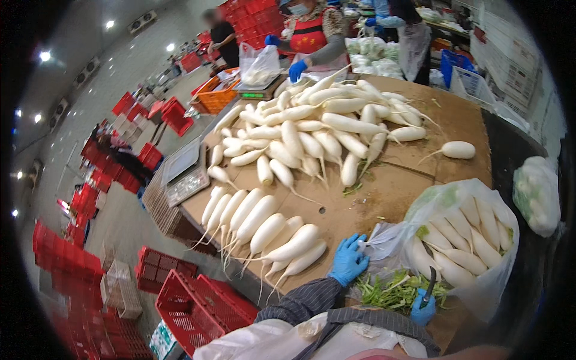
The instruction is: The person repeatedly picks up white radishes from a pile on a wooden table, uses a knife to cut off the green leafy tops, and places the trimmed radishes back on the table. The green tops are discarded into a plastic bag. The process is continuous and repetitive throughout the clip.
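My left hand (349,261), in a blue glove, rests with fingers apart on the table beside the twisted end of a clear plastic bag (384,240). My right hand (423,307), gloved too, is closed around the handle of a knife with a dark curved blade (432,279), just by a heap of cut green stems (389,290). To its upper right an open plastic bag full of white radishes (465,258) stands on the table. Left of my left hand lies a row of white radishes (265,231) with long roots. A large pile of radishes (288,144) covers the far part of the table.
A digital scale (184,173) sits at the table's left edge; another scale (254,94) bears a bag. A person (312,40) in a red apron works across the table. Red crates (191,315) stand at lower left. Another filled bag (536,195) lies at the right.
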`<state>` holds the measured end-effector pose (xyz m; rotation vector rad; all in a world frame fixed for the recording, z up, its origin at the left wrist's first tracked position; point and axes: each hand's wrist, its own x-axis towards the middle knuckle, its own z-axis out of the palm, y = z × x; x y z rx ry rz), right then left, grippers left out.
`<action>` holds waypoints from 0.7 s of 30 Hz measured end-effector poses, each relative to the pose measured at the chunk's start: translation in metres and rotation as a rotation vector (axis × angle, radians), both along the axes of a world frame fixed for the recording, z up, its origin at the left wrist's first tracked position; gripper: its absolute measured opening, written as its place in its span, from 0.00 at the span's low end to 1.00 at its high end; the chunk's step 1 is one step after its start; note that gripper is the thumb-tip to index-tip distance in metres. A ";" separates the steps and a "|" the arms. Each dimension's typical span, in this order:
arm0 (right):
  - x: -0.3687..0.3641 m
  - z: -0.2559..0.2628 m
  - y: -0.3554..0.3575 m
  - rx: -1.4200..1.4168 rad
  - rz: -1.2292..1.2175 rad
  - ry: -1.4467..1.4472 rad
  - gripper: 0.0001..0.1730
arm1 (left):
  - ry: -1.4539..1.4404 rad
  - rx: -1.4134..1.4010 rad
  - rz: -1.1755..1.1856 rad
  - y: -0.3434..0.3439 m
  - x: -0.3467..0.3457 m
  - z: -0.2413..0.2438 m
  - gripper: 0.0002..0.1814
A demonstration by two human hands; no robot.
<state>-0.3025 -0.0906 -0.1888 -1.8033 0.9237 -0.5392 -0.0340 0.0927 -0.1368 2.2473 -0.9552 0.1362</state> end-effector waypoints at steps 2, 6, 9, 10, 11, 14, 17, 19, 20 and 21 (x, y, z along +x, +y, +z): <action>0.018 0.044 0.018 -0.266 -0.085 -0.054 0.09 | 0.019 0.009 -0.011 0.000 0.000 0.007 0.16; 0.010 0.024 0.006 -0.120 -0.010 -0.043 0.07 | -0.001 0.027 -0.019 -0.002 0.000 0.008 0.14; 0.018 0.036 0.012 -0.221 -0.050 -0.072 0.07 | -0.030 0.007 -0.003 -0.005 0.001 0.001 0.11; 0.021 0.045 0.017 -0.255 -0.064 -0.085 0.07 | -0.001 -0.019 0.014 -0.004 0.000 0.003 0.13; 0.019 0.044 0.018 -0.267 -0.050 -0.117 0.07 | 0.027 -0.046 0.036 -0.001 -0.001 0.004 0.15; 0.024 0.036 0.016 -0.246 -0.008 -0.189 0.07 | -0.006 0.057 -0.020 0.009 -0.001 0.002 0.11; 0.008 0.002 -0.008 -0.136 0.096 -0.099 0.09 | -0.039 0.015 -0.024 -0.003 -0.001 -0.007 0.11; 0.004 -0.017 -0.018 -0.233 0.139 -0.161 0.10 | -0.050 -0.022 -0.020 -0.005 -0.001 -0.013 0.11; 0.006 -0.023 -0.021 -0.277 0.158 -0.181 0.11 | -0.050 -0.026 -0.014 -0.004 -0.001 -0.015 0.12; 0.011 0.003 -0.007 -0.227 0.102 -0.112 0.10 | -0.050 -0.031 -0.021 -0.003 -0.001 -0.017 0.13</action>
